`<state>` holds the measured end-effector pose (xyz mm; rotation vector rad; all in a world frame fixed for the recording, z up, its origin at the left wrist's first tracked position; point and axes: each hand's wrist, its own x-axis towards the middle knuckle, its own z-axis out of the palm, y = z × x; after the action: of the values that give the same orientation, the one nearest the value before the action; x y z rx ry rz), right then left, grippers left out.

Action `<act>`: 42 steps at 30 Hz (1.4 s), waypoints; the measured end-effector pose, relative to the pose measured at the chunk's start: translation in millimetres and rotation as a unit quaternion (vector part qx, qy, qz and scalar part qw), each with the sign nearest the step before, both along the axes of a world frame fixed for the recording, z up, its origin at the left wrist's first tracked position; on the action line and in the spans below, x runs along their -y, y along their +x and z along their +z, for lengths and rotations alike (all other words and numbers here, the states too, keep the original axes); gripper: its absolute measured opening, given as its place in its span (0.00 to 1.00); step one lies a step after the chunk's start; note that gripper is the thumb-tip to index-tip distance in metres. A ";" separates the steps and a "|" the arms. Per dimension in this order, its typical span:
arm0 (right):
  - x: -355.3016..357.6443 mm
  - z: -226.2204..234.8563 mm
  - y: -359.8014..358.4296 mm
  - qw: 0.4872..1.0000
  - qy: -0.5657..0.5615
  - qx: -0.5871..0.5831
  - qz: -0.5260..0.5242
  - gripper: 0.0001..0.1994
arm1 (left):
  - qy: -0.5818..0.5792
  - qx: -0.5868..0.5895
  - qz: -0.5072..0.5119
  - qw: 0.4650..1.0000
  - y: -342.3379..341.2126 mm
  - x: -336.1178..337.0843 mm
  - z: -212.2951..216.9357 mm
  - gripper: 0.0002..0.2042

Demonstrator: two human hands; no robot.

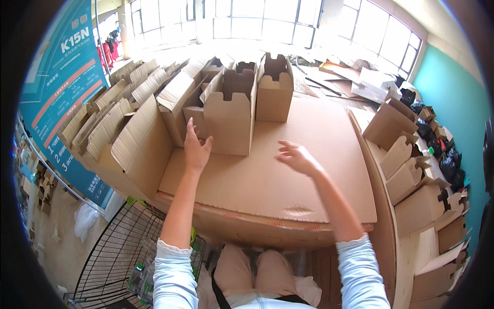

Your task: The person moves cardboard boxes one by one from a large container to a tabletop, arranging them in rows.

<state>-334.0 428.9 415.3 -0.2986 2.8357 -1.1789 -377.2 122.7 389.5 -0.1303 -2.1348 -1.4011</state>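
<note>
An upright cardboard box (228, 123) with notched top edges stands on the large flat carton (278, 175) in front of me. My left hand (197, 148) is by its lower left side, fingers apart and holding nothing; whether the fingertips touch the box I cannot tell. Over the bare carton top, right of that box, my right hand (297, 156) hovers with fingers loosely spread and nothing in them. Just behind stands a second notched box (274, 98). On the left, a row of open cardboard boxes (146, 136) is packed close together.
A black wire basket (110, 257) with plastic bottles (136, 275) is at lower left. More open boxes (419, 203) line the right side, near black bags (453, 165). A blue banner (64, 103) stands at left. Flattened cardboard (337, 85) lies at the back.
</note>
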 end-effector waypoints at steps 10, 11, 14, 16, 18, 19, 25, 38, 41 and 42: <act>82.8 -102.1 -85.7 0.992 -0.117 -0.055 -0.015 0.37 | -0.457 -0.131 -0.050 0.878 -26.4 -28.8 95.5 0.31; 82.6 -103.4 -85.8 0.989 -0.139 -0.050 -0.022 0.36 | -0.472 -0.128 -0.047 0.871 -28.0 -33.0 102.3 0.32; 78.6 -105.6 -88.5 0.980 -0.191 -0.037 -0.036 0.32 | -0.473 -0.152 -0.065 0.865 -39.2 -39.8 110.5 0.34; 71.9 -112.1 -96.6 0.978 -0.203 -0.025 -0.038 0.29 | -0.458 -0.124 -0.084 0.876 -43.7 -44.0 112.2 0.34; 73.0 -88.7 -88.7 0.973 -0.219 0.017 -0.065 0.27 | -0.306 -0.169 -0.018 0.937 -34.0 -39.2 98.8 0.28; 71.3 -74.1 -91.3 0.970 -0.228 0.032 -0.078 0.26 | -0.204 -0.160 0.000 0.966 -20.3 -35.4 92.1 0.27; 56.3 -87.8 -168.5 0.952 -0.253 -0.080 -0.153 0.24 | -0.074 -0.072 0.044 0.994 6.9 -35.0 -6.6 0.37; 97.8 -137.9 -215.8 0.909 -0.301 -0.114 -0.265 0.21 | 0.033 0.082 -0.141 0.986 -28.5 -20.2 -54.6 0.37; 98.1 -151.7 -215.6 0.859 -0.431 -0.077 -0.265 0.22 | 0.023 0.077 -0.159 0.984 -26.6 -24.3 -51.9 0.36; 98.1 -154.6 -212.2 0.849 -0.451 -0.064 -0.267 0.22 | 0.019 0.075 -0.164 0.983 -26.2 -25.7 -50.7 0.36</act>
<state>-546.2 330.9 260.7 0.4477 2.2640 -2.6377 -403.4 148.5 338.8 -0.3888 -2.2847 -1.6836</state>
